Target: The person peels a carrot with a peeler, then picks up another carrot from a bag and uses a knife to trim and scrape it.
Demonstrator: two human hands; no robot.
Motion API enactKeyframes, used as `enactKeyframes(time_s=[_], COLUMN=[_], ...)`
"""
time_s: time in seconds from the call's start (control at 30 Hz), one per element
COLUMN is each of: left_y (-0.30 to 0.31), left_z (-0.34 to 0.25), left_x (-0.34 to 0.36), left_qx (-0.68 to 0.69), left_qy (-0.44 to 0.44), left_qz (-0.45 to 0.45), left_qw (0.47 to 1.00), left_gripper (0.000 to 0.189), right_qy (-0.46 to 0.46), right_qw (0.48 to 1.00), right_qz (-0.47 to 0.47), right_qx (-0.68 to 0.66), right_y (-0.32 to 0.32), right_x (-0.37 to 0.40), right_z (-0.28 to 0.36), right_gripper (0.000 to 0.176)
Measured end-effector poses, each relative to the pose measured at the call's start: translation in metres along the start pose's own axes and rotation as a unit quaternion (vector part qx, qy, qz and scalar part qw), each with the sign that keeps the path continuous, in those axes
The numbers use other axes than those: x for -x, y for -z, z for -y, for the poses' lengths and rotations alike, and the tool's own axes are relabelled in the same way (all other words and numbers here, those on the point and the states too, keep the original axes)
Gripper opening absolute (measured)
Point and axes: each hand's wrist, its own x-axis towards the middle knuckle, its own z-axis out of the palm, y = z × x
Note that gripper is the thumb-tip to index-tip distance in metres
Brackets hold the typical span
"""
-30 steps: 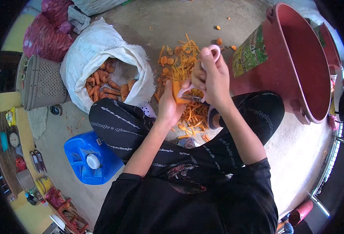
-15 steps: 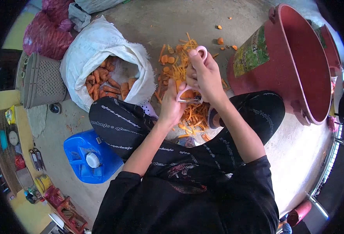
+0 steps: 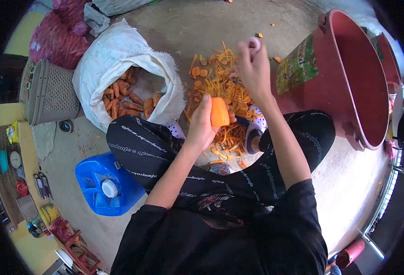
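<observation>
My left hand (image 3: 202,126) is closed around a bright orange, peeled carrot (image 3: 219,112), short and blunt at both visible ends. Farther forward and to the right, my right hand (image 3: 256,78) grips a pink peeler (image 3: 253,44); its looped end sticks out past my fingers, smeared by motion, and its blade is hard to see. The peeler is apart from the carrot. Beneath both hands lies a heap of carrot peelings (image 3: 232,91) with cut carrot ends (image 3: 196,71) among them.
A white sack (image 3: 115,55) at the left holds unpeeled carrots (image 3: 122,94). To the right stands a large red bucket (image 3: 316,87). A blue jerrycan (image 3: 106,183) is beside my left knee, and a grey basket (image 3: 57,94) sits behind the sack. Carrot scraps dot the concrete floor.
My right hand has moved forward and right with the peeler, away from the carrot. The carrot, mostly covered before, now shows plainly in my left hand.
</observation>
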Motion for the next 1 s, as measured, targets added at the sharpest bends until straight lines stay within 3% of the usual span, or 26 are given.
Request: enactKeyframes(time_s=[0.03,0.13,0.3,0.4,0.5,0.6,0.63,0.73,0.77,0.9,1.0], left_y=[-0.002,-0.007,-0.007,-0.006,-0.015,-0.004,0.006,-0.012,-0.009,-0.002,0.001], left_z=[0.001,0.002,0.006,0.007,0.001,0.019,0.022,0.003,0.003,0.003,0.003], left_x=[-0.002,-0.004,-0.009,-0.009,-0.001,-0.001,-0.002,0.003,0.0,-0.007,-0.01], left_qx=[0.016,0.047,0.093,0.075,-0.019,-0.041,-0.09,-0.016,-0.018,0.022,0.041], left_qy=[0.006,0.004,0.0,0.007,-0.004,-0.008,0.033,0.042,0.031,0.015,-0.003], left_qz=[-0.023,-0.064,-0.029,-0.053,-0.003,-0.062,-0.075,0.044,0.025,-0.034,0.005], left_qw=[1.0,0.997,0.995,0.996,1.0,0.997,0.993,0.998,0.999,0.999,0.999], left_gripper=[0.05,0.046,0.045,0.047,0.042,0.045,0.047,0.047,0.048,0.047,0.041], right_qy=[-0.031,-0.161,-0.207,-0.211,-0.219,-0.216,-0.139,-0.079,-0.093,-0.043,-0.154], right_qw=[0.987,0.94,0.914,0.913,0.916,0.942,0.977,0.996,0.994,0.981,0.929], right_qz=[-0.004,0.05,0.109,0.11,0.095,0.047,0.027,-0.011,-0.038,-0.012,0.054], right_qx=[-0.159,-0.295,-0.332,-0.331,-0.322,-0.255,-0.159,0.036,0.035,-0.191,-0.333], right_y=[0.001,0.005,-0.002,-0.004,-0.002,-0.003,-0.005,-0.003,0.001,0.003,0.003], right_x=[0.005,0.028,0.05,0.05,0.042,0.017,0.006,-0.019,-0.015,0.002,0.03], right_z=[0.012,0.043,0.047,0.04,0.029,0.013,-0.007,-0.041,-0.047,-0.002,0.042], right_gripper=[0.025,0.023,0.022,0.022,0.022,0.024,0.03,0.034,0.033,0.027,0.024])
